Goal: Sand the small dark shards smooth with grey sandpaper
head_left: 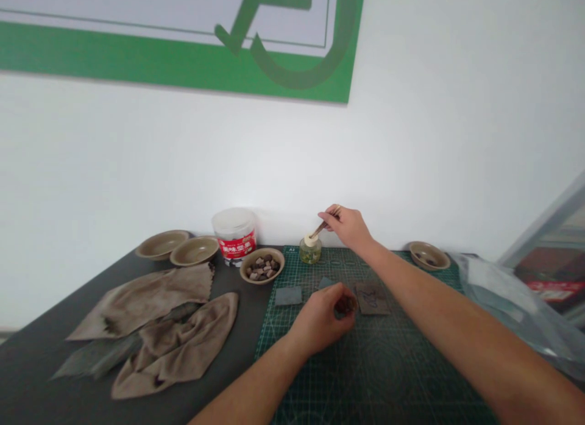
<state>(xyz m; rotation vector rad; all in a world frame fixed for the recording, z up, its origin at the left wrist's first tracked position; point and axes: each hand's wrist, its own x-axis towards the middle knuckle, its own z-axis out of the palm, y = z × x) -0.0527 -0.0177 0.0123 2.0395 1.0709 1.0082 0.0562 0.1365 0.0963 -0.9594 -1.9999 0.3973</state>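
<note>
Two bare hands showed in the head view: right hand [346, 224] pinched a thin brown stick [320, 228], long axis slanting down-left to the mouth of a small glass bottle [310, 254] at the far edge of the green cutting mat [338, 382]. Right hand was nearer the bottle; left hand [322, 315] was lower, fingers curled, couldn't make out whether round something. Text: jar [234, 221] had a red label [238, 246], seemingly 美味坚果; mat corner apparently read A2; brown square [372, 298] carried unreadable marks
</note>
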